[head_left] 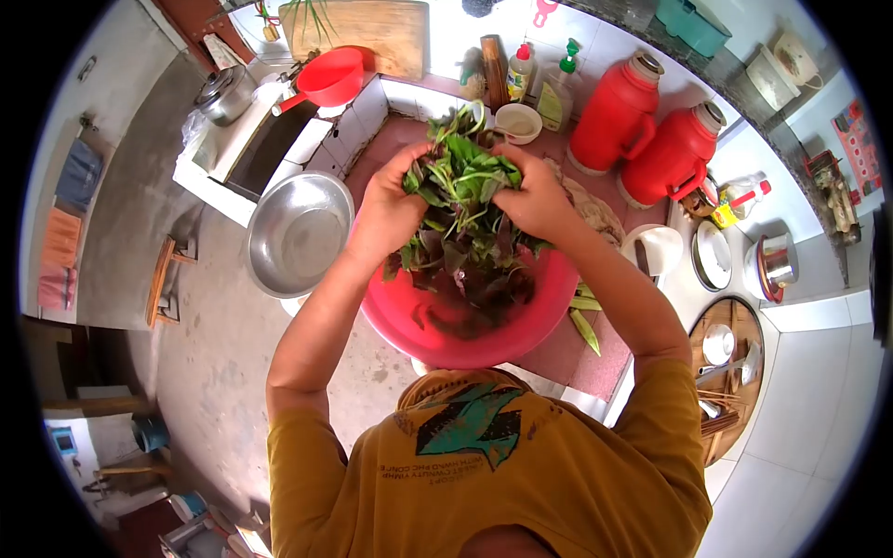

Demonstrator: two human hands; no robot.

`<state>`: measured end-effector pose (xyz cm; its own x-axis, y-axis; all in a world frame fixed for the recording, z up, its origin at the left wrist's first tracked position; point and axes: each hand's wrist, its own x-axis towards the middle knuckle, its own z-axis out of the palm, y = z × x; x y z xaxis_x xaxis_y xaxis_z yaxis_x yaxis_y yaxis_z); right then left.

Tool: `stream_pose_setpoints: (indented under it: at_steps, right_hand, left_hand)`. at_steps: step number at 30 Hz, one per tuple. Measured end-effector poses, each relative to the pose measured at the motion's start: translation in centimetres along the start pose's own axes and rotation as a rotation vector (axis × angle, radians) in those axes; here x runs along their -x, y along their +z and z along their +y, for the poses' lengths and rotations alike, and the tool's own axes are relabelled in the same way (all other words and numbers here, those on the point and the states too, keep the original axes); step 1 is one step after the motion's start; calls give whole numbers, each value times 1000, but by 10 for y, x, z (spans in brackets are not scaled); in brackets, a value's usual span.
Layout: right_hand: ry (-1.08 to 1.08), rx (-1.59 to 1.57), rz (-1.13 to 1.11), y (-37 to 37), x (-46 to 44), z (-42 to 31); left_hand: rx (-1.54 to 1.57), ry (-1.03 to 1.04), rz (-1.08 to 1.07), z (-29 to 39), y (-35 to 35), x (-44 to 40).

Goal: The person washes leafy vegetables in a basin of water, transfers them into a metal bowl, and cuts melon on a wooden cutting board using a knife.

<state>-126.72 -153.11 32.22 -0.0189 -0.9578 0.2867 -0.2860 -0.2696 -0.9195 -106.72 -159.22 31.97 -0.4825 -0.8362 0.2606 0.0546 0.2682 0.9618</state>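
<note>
Fingers of the left hand (393,209) and right hand (537,197) curl closed around a loose bunch of leafy greens (465,172), held over the far part of the red basin (389,318). Outer stems could slip beyond the rim if either grip slackened. Leaves hide most fingertips and the far rim; greens lower down are blurred.

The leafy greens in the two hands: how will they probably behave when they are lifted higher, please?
The leafy greens will probably be floppy, since the leaves droop below the left hand and right hand. They look light for their bulk, being mostly thin leaves. Some pieces may drop into the pink basin, as no tie shows around the bunch.
</note>
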Motion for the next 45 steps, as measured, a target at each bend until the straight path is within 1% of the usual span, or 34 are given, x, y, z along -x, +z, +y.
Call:
stream_pose_setpoints:
  at_steps: [3,6,7,10,11,14,15,18,21,22,24,26,27,28,29,30,31,32,33,34,35,36,37,38,39,40,41,42,43,45]
  right_hand:
    - [-83,62,-24,-10,-16,-18]
    - [-21,-90,-16,-15,-24,-38]
    - [-35,-132,-13,-17,-27,-42]
    - [-108,-31,16,-24,-32,-61]
    - [-166,0,16,-27,-36,-63]
    - [-186,1,1,-32,-46,-73]
    - [-161,32,14,-34,-49,-77]
    - [-207,86,52,-33,-53,-82]
    - [-223,81,67,-31,-55,-72]
    - [-196,36,74,-27,-54,-70]
    - [-153,-51,75,-17,-50,-69]
    - [-107,22,97,-7,-46,-61]
    - [-222,129,137,-2,-49,-44]
    - [-136,3,113,3,-48,-30]
    - [-184,128,165,4,-48,-12]
    - [-159,-8,99,7,-45,-13]
    - [-192,-73,63,9,-42,-12]
    - [-119,-48,112,10,-40,-4]
    - [-79,-70,131,12,-37,2]
    - [-43,-65,136,11,-36,11]
    - [18,-56,209,15,-35,12]
    - [37,-56,201,10,-34,31]
    - [15,-75,188,7,-34,44]
    - [124,-115,221,5,-34,53]
    - [84,-272,106,-1,-28,67]
    - [99,-327,122,-9,-28,97]
    - [-47,-452,-30,-12,-25,95]
    - [74,-428,-2,-5,-26,87]
    - [194,-396,28,1,-29,76]
    - [290,-284,78,9,-22,46]
  left_hand:
    - [-1,25,48,28,4,-5]
    - [9,66,50,47,1,-12]
    - [-21,98,51,55,1,-14]
    - [-22,78,39,72,-2,-18]
    - [-38,100,26,79,-3,-19]
    - [-34,179,42,88,-3,-29]
    - [0,142,55,91,-3,-32]
    - [-18,190,69,93,-6,-37]
    - [-17,248,78,76,-10,-41]
    - [-2,239,82,74,-9,-39]
    - [-71,59,167,80,-4,-34]
    - [-187,338,253,37,3,-46]
    - [-209,342,315,28,9,-46]
    - [-238,346,384,19,15,-43]
    - [-261,294,413,2,20,-43]
    - [-261,309,438,-10,25,-41]
    - [-258,288,428,-17,29,-37]
    - [-232,235,404,-26,34,-35]
    - [-193,154,366,-15,36,-26]
    - [-220,179,346,-21,38,-24]
    - [-246,127,278,-21,39,-24]
    - [-246,76,223,-1,37,-13]
    - [-293,158,248,-15,43,-15]
    - [-273,113,203,-14,43,-12]
    - [-285,167,194,-19,46,-12]
    - [-310,52,121,-8,43,-3]
    - [-374,129,170,-20,49,-2]
    - [-463,72,149,-22,50,2]
    - [-491,68,148,-24,51,2]
    - [-477,-8,146,-14,45,8]
